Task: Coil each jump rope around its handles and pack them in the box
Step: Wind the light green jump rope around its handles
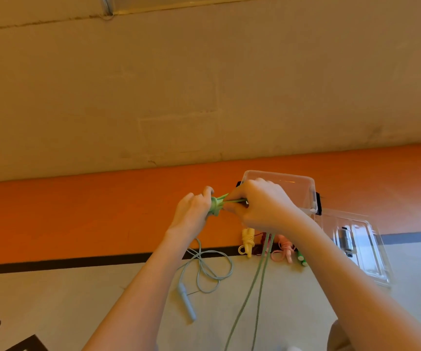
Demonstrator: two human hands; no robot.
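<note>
My left hand (194, 211) grips the light green handles (215, 207) of a jump rope held up in front of me. My right hand (260, 203) pinches the green rope close to the handles; two strands of that green rope (257, 282) hang down from it toward me. Behind my right hand stands the clear plastic box (303, 188) with black clips. On the floor lie a coiled yellow rope (248, 240), a coiled pink rope (286, 248), a bright green handle (302, 258) and a loose pale blue rope (204, 267) with its handle (186, 302).
The clear lid (358, 247) lies on the floor to the right of the box. An orange floor band with a black line (77, 262) runs across, and a beige wall stands behind. A dark red rope (261, 245) lies between the yellow and pink ones.
</note>
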